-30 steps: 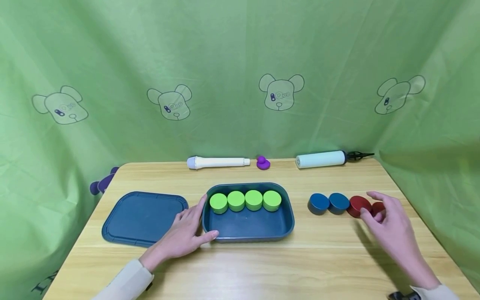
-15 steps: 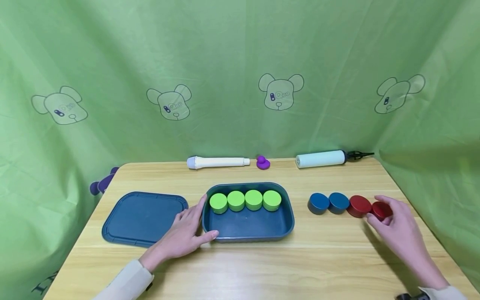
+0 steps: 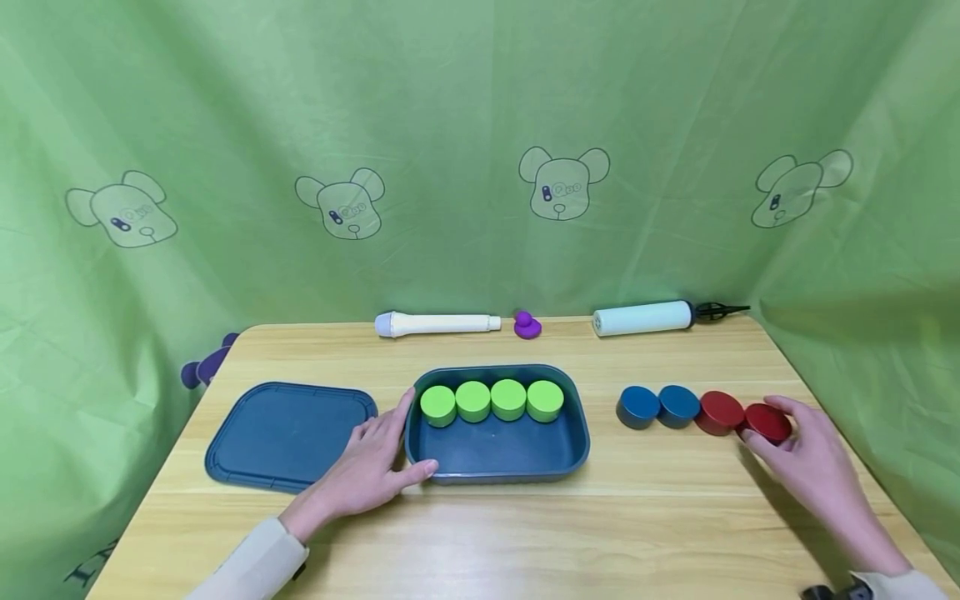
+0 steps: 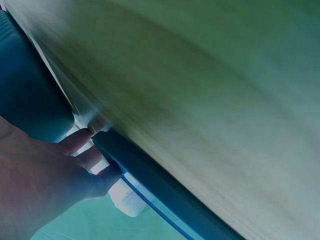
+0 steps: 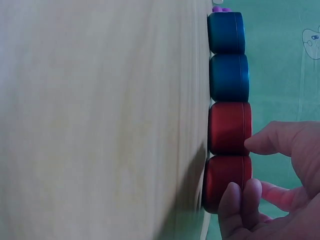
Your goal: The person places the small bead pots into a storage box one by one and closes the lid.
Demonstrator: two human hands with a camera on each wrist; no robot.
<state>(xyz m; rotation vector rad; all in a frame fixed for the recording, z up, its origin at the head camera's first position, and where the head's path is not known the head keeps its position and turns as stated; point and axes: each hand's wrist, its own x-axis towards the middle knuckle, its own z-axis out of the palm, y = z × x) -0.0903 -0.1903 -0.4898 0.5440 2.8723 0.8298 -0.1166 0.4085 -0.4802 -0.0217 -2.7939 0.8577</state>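
Observation:
My left hand (image 3: 367, 467) rests at the left end of a dark blue box (image 3: 495, 480), thumb at its front corner and straight fingers along its side. Inside the box, several round green tins (image 3: 472, 402) line the back wall. On the table to the right, two blue tins (image 3: 638, 407) and two red tins (image 3: 720, 412) stand in a touching row. My right hand (image 3: 810, 467) is around the end red tin (image 5: 225, 184), thumb and fingers spread on either side. Whether they press on it is hard to see.
A dark blue lid (image 3: 292, 435) lies left of the box. Along the back edge are a white microphone (image 3: 442, 325), a small purple knobbed object (image 3: 527, 326) and a pale blue hand pump (image 3: 643, 319). A green curtain (image 3: 450, 125) hangs behind the table.
My right hand has shifted right along the red tins to the end one, uncovering more of it. My left hand and the box stay put.

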